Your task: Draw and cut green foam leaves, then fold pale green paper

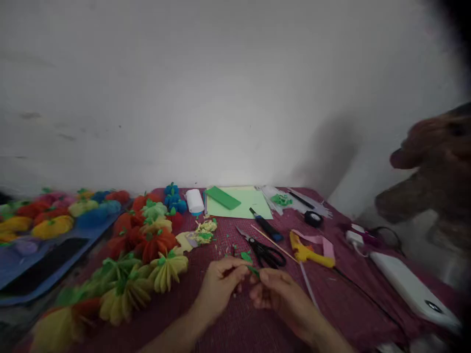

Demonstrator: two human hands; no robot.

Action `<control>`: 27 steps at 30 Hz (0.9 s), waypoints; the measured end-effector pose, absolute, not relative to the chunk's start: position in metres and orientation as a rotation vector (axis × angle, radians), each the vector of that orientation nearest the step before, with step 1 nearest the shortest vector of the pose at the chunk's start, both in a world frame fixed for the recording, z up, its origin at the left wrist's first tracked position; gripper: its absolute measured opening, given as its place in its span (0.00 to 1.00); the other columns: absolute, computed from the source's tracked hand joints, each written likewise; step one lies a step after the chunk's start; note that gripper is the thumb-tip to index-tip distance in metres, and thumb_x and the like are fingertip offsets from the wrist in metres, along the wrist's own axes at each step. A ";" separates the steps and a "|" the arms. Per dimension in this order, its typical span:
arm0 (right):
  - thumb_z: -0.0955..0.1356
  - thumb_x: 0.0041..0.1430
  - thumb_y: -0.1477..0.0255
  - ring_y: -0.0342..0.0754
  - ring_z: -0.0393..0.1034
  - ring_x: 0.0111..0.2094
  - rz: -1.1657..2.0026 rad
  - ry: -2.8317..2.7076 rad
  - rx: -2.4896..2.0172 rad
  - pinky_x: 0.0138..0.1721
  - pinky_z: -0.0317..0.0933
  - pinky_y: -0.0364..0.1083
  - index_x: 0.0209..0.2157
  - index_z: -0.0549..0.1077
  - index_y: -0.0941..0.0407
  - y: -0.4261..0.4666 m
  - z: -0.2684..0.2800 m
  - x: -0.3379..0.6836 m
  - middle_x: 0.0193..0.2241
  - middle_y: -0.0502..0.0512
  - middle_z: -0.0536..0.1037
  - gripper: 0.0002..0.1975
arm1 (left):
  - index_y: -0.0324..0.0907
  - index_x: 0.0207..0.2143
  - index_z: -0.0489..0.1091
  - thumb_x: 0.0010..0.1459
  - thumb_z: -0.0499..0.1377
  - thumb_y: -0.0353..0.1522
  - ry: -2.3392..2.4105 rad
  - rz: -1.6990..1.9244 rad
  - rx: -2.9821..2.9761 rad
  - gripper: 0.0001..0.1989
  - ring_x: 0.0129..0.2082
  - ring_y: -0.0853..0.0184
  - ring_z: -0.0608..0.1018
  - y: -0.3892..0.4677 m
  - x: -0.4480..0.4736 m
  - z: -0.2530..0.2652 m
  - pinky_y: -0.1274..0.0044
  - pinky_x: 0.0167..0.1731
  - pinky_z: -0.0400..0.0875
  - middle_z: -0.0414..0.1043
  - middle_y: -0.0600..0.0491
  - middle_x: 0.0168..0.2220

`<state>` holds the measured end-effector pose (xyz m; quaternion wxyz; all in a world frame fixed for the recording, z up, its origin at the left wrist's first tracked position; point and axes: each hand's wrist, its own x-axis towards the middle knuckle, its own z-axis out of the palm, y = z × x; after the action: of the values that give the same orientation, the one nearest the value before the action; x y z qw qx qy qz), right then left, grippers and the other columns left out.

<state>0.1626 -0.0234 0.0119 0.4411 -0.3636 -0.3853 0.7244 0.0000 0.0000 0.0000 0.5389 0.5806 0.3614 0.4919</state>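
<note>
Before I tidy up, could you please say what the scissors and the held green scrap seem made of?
Scissors: handles probably smooth plastic, being black and rounded; blades likely metal, slim and greyish. Green scrap: perhaps paper or foam, looking thin; finish unclear.

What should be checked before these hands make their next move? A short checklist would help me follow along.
1. Green piece held: ok, at the fingertips of the left hand and right hand.
2. Scissors out of the fingers: ok, lying on the dark red cloth just beyond the hands.
3. Cutter knife blade drawn in: cannot tell, too small to see.
4. Yellow glue gun cool: cannot tell; it lies on its side, and heat does not show.
5. Cloth free of scraps: not ok, a yellow and green scrap pile lies beyond the left hand.
</note>
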 end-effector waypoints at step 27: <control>0.70 0.53 0.63 0.42 0.67 0.24 1.461 -1.229 -1.004 0.30 0.57 0.41 0.23 0.75 0.58 -0.021 0.006 0.151 0.21 0.51 0.76 0.13 | 0.36 0.24 0.68 0.51 0.60 0.37 0.864 1.096 1.190 0.12 0.18 0.73 0.66 -0.004 0.007 0.002 0.81 0.18 0.58 0.65 0.56 0.17</control>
<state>0.1511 -0.0215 0.0060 0.4726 -0.4102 -0.5019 0.5971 0.0070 -0.0038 0.0017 0.6082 0.5151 0.3740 0.4742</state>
